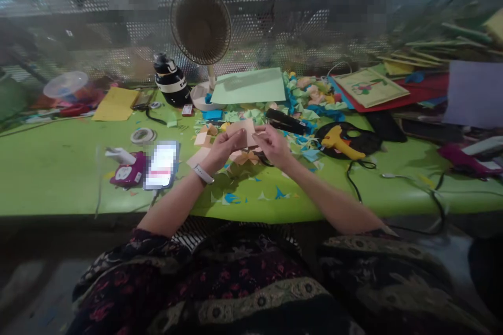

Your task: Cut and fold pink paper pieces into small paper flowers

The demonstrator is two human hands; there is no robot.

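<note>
A small peach-coloured piece of paper [244, 132] is held up over the middle of the green table. My left hand [227, 146] pinches it from the left, thumb on top. At its right edge my right hand [274, 145] closes thumb and fingers on the paper. Beneath and around both hands lie peach paper scraps [243, 157], with another flat peach piece [198, 157] beside my left wrist. A black elongated tool, perhaps a stapler [287, 121], rests just beyond my right hand.
Behind are a standing fan [201, 26], a black bottle [172, 84] and a pale green sheet [249, 86]. A phone [161, 165] and tape roll [142, 136] lie left. On the right are a yellow-handled tool [341, 142], a black cable [356, 183] and stacked papers [373, 89].
</note>
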